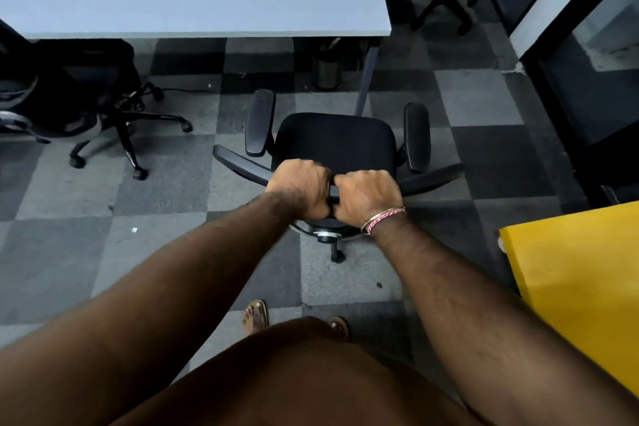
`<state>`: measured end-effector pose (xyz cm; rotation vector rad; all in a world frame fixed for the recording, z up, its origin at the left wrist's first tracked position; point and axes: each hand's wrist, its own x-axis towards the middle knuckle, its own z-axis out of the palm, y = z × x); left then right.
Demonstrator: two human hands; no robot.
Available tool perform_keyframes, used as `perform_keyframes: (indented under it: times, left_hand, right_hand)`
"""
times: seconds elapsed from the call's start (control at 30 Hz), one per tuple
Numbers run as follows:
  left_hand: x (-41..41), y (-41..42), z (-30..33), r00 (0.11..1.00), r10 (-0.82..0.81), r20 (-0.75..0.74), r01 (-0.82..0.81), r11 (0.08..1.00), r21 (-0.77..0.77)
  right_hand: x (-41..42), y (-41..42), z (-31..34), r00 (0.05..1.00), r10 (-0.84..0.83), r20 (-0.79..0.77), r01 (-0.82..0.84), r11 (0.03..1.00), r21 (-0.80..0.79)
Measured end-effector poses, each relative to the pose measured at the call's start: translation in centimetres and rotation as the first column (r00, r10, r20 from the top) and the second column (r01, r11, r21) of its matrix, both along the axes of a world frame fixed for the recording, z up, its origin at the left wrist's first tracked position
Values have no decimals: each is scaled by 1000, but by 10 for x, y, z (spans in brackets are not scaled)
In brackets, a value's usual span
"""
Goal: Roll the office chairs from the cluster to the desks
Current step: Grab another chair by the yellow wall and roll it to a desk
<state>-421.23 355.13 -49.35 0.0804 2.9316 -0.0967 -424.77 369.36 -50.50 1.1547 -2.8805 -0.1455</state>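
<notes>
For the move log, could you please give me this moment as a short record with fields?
chair: black office chair, seat facing the desk
left hand: left hand grips the top of the chair back
right hand: right hand grips it beside the left
desk: white desk just ahead, chair not yet under it
nearby: second chair at left, small bin under the desk
</notes>
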Motion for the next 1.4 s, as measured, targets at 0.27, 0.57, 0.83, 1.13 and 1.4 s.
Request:
perform_keyframes:
  times: [0.27,0.57,0.83,1.13,1.4]
  left_hand:
    - [-17,34,2,999,47,-5,-47,999,-28]
    - [-35,53,4,1000,27,-11,-27,999,-18]
    - [-54,31,9,999,26,-21,-26,1000,-7]
    - [-82,-35,0,998,54,-42,-54,998,-19]
    - [-143,-161,-4,997,79,-18,-79,997,-25]
  right_hand:
    - [-32,29,5,994,113,-5,-113,994,-10]
    - [-59,48,6,987,159,-24,-159,987,12]
    - [-79,29,5,985,166,-35,-167,985,-32]
    - [-108,-39,3,984,174,-41,-175,984,-21]
    - [-162,-165,-6,988,142,-63,-144,989,-29]
